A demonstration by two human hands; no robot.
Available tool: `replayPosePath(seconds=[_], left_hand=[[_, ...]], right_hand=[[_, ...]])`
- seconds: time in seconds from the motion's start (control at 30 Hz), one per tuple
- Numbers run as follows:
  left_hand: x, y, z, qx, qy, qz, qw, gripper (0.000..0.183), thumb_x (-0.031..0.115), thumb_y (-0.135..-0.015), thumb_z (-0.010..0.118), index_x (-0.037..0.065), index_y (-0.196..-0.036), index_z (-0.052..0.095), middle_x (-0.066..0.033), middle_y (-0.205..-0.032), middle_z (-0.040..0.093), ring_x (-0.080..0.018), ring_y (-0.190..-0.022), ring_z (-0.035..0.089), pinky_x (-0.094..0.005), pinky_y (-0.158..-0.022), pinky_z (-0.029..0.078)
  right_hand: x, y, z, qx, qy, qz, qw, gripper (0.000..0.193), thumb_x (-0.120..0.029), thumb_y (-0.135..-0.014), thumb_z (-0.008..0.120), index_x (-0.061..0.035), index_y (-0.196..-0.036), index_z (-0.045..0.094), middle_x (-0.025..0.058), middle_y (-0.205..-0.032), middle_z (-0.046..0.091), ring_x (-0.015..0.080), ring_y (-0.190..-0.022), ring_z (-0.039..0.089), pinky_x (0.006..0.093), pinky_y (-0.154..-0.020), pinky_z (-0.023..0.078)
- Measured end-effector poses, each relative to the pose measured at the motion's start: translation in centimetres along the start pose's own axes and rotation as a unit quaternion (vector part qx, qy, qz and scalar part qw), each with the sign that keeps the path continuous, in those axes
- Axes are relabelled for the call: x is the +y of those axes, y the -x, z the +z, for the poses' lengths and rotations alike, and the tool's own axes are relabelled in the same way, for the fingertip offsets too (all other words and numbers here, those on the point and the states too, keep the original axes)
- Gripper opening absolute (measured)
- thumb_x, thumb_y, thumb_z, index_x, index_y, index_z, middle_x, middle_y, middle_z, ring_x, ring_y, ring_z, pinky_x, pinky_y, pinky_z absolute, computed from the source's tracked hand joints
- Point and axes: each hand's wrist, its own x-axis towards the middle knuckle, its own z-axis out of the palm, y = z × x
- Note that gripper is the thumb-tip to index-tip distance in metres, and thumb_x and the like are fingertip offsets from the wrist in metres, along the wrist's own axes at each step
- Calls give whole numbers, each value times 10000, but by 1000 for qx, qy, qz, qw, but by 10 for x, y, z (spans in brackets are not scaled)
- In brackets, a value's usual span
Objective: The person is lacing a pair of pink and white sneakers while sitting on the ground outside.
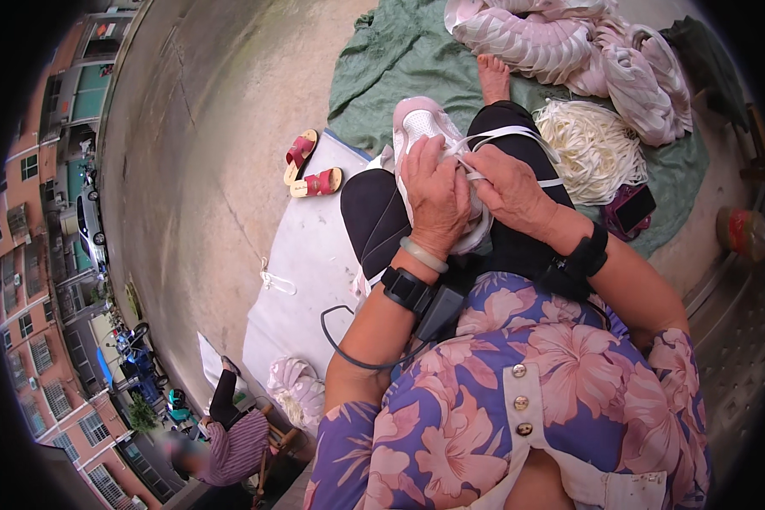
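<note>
Bare concrete ground (204,161) fills the left of the frame, and a crumpled green woven sheet (361,89) spreads across the upper right. At the upper centre, a pink-and-white shoe (416,123) rests on the person's black-trousered lap. The left hand (436,191) grips it, while the right hand (512,189) pinches a flat white lace (506,133) at its opening. Farther right lie a heap of cream laces (591,140) and a dark phone (635,206); more pink-and-white shoe pieces (540,42) are piled at the upper right.
</note>
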Motion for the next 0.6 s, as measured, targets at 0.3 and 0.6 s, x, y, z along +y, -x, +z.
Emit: replayPosePath(seconds=[0.3,0.6], left_hand=[[21,-17,-15,-72,-88,76,991,149,73,-687,569,20,-822,605,-146,-1209,504,-363,-1194,397,-544,-1009,233],[-34,62,-119,-37,-157,-79,984,39,-34,-710,521,-10,-718,492,-225,-1164,516,-377,-1107,469,-445,-971,333]], right_hand=[[-6,1,-11,-10,6,48,999,405,-79,-683,557,-24,-1080,498,160,-886,532,341,-798,563,407,-702,465],[-8,4,-29,-40,-71,170,982,614,-167,-667,636,7,-1202,390,134,-777,566,316,-721,603,376,-651,478]])
